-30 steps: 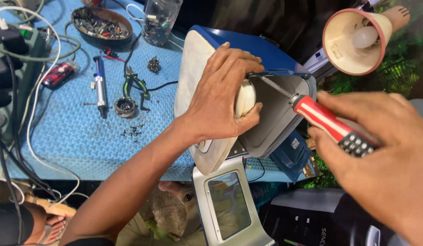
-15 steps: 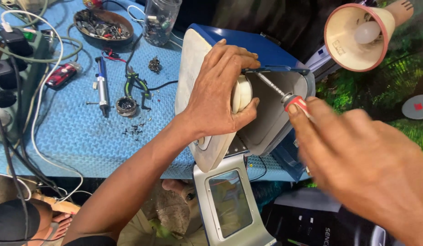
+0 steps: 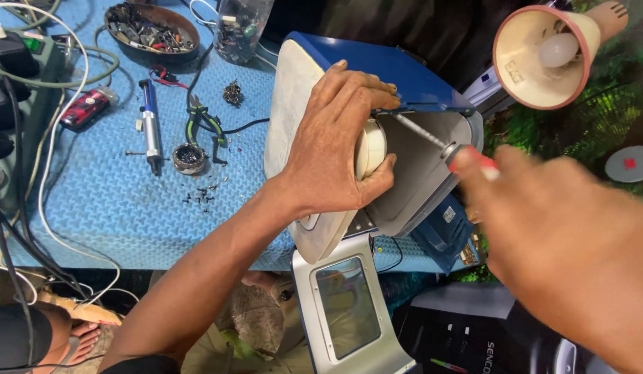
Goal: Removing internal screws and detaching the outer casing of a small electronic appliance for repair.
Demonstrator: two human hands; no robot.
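My left hand [image 3: 339, 142] grips a round cream part [image 3: 371, 149] on the side of a blue and cream appliance [image 3: 377, 76] lying on its side at the table's edge. My right hand [image 3: 564, 242], large and blurred at the right, holds a red-handled screwdriver [image 3: 467, 156]. Its metal shaft runs up and left to the appliance's edge, just above my left fingers. A silver panel with a window [image 3: 346, 305] hangs below the appliance.
The blue textured table [image 3: 113, 208] carries a desoldering pump [image 3: 150, 131], green-handled pliers [image 3: 200, 121], a small round tin [image 3: 190, 158], loose screws, a dish of parts [image 3: 152, 26], a clear jar [image 3: 242, 24], a power strip with cables [image 3: 30, 76]. A lamp [image 3: 543, 52] hangs upper right.
My right hand has moved closer to the camera and lower, covering most of the screwdriver's handle. The screwdriver tip stays at the appliance's edge. My left hand keeps its grip.
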